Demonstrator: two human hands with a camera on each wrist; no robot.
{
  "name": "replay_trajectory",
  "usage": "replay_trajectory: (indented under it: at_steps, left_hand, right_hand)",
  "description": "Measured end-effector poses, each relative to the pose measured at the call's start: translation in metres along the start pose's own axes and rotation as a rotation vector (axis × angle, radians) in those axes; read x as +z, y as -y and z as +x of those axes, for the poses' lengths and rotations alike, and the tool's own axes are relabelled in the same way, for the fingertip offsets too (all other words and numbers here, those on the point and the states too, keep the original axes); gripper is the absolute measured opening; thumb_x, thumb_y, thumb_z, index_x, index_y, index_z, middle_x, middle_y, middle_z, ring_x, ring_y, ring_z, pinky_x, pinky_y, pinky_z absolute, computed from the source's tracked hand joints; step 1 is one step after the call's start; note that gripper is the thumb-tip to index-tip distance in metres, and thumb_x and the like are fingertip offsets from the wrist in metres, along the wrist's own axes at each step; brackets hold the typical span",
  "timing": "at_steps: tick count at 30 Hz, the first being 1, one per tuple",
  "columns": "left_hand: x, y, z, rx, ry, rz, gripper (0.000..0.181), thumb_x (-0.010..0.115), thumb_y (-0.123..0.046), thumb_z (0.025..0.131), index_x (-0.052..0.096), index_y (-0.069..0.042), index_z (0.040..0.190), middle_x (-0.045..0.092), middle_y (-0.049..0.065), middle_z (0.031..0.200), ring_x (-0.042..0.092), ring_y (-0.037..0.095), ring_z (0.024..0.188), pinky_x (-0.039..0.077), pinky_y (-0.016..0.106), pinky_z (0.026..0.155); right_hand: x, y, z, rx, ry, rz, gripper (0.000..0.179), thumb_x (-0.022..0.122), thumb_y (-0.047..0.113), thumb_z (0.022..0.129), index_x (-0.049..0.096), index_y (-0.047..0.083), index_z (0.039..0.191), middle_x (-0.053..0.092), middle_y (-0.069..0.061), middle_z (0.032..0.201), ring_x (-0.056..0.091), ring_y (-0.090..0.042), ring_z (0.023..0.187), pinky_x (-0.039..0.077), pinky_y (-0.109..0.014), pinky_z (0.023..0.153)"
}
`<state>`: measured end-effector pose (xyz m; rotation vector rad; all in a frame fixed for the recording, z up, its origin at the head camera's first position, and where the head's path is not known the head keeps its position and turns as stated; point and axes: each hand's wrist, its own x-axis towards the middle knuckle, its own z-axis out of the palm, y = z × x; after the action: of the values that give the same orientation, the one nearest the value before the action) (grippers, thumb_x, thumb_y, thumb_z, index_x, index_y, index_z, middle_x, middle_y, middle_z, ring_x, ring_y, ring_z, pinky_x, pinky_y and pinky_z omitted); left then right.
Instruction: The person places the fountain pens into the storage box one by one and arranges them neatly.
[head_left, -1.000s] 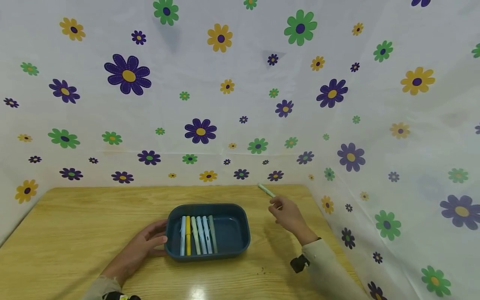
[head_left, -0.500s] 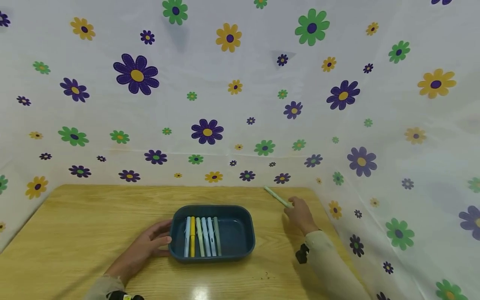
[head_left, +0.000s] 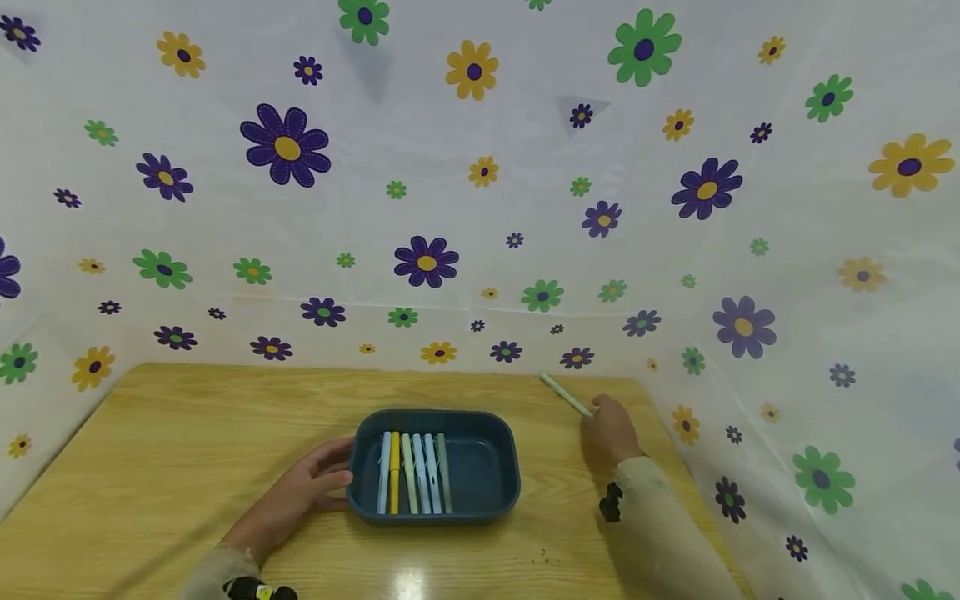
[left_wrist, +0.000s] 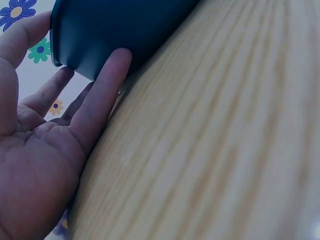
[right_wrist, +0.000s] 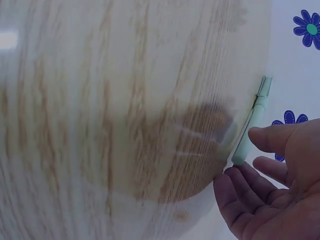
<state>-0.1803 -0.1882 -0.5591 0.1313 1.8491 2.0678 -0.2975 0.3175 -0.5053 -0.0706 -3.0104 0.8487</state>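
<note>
A dark blue tray [head_left: 491, 467] stands on the table in the head view, with several pens lying side by side in its left part. Among them are a yellow pen [head_left: 394, 475] and light blue and pale green ones. My left hand [head_left: 306, 487] touches the tray's left end; its fairly straight fingertips rest against the tray wall [left_wrist: 100, 30] in the left wrist view. A pale green pen [head_left: 566, 395] lies near the table's back edge. At its near end is my right hand [head_left: 613, 429]. Thumb and fingertips surround that end of the pen [right_wrist: 252, 117], with no firm pinch visible.
The wooden table [head_left: 247, 417] meets a white flowered sheet [head_left: 375, 208] at the back and along the right. Small dark specks [head_left: 545, 556] dot the wood in front of the tray, to its right.
My right hand has shifted right and down along the pale green pen, uncovering more of it. The pen stays in place. The head view has turned slightly; the left hand stays at the tray.
</note>
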Motion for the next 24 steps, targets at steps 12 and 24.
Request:
replay_trajectory:
  at_steps: [12,24]
  left_hand:
    - [0.003,-0.005,-0.002,0.02,0.028,0.011,0.067,0.06,-0.016,0.105,0.027,-0.005,0.162,0.031,0.027,0.162,0.047,0.036,0.137,0.059,0.05,0.094]
    - [0.003,-0.003,-0.001,0.034,0.036,0.01,0.068,0.061,-0.016,0.104,0.026,-0.003,0.162,0.03,0.029,0.161,0.05,0.033,0.135,0.059,0.05,0.095]
  right_hand:
    - [-0.002,-0.009,-0.012,-0.019,0.037,-0.058,0.017,0.057,0.003,0.094,0.069,-0.008,0.101,0.071,-0.019,0.097,0.067,-0.035,0.089,0.058,-0.052,0.083]
    - [-0.007,-0.001,-0.06,0.053,0.112,0.031,0.005,0.066,0.008,0.093,0.066,0.004,0.093,0.064,-0.008,0.088,0.058,-0.024,0.077,0.053,-0.04,0.067]
